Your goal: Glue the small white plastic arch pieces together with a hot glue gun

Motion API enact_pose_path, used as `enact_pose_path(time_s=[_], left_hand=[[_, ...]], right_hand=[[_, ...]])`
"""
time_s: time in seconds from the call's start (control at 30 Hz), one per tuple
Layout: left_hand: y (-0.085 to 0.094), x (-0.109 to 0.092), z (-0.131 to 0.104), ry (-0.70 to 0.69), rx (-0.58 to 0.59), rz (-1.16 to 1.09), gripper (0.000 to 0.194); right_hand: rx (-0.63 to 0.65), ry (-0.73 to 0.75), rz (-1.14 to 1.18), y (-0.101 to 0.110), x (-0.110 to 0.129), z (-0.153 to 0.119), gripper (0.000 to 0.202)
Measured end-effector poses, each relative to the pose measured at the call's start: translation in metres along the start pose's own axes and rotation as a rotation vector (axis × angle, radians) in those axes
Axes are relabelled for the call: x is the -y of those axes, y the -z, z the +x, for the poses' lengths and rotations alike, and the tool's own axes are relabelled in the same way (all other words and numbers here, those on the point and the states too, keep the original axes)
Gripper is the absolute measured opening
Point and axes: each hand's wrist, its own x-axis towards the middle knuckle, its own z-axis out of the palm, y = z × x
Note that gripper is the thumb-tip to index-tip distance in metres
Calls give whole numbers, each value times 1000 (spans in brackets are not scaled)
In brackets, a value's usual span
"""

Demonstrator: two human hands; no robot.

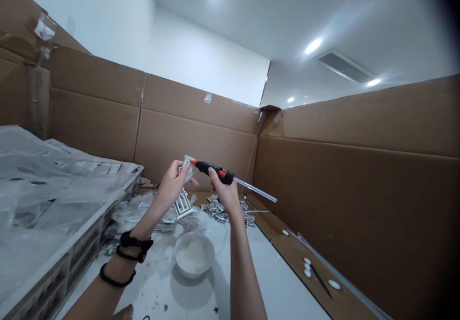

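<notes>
My left hand (171,182) pinches a small whitish frame-like piece (186,169) between thumb and fingers. In my right hand (227,194) is a black and orange hot glue gun (212,170), its orange nozzle touching or very near that piece's edge. A translucent glue stick (256,190) juts from the gun's rear, down to the right. Just below my left hand is a second white openwork frame (183,206); whether it is joined to the held piece I cannot tell. Under both hands, a white bowl (194,250) stands on the white table (223,281).
Small frame pieces (217,210) lie heaped behind my right wrist. Clear plastic bags (134,212) crowd the table's left, beside a plastic-covered crate (81,257). Cardboard walls (194,128) enclose the workspace. White ovals (334,285) and a thin dark tool (321,280) lie at right.
</notes>
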Motion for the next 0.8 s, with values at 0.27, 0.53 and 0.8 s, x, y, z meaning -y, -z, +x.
enact_pose_path(time_s=[0.27, 0.53, 0.8], left_hand=[[0, 6, 1, -57, -65, 92, 24], [8, 9, 3, -125, -336, 135, 21], [13, 7, 7, -32, -211, 35, 38]], right_hand=[[-59, 94, -147, -1, 8, -1, 48], [-218, 94, -414, 2, 13, 1, 46], [-249, 20, 6, 12, 3, 4, 47]])
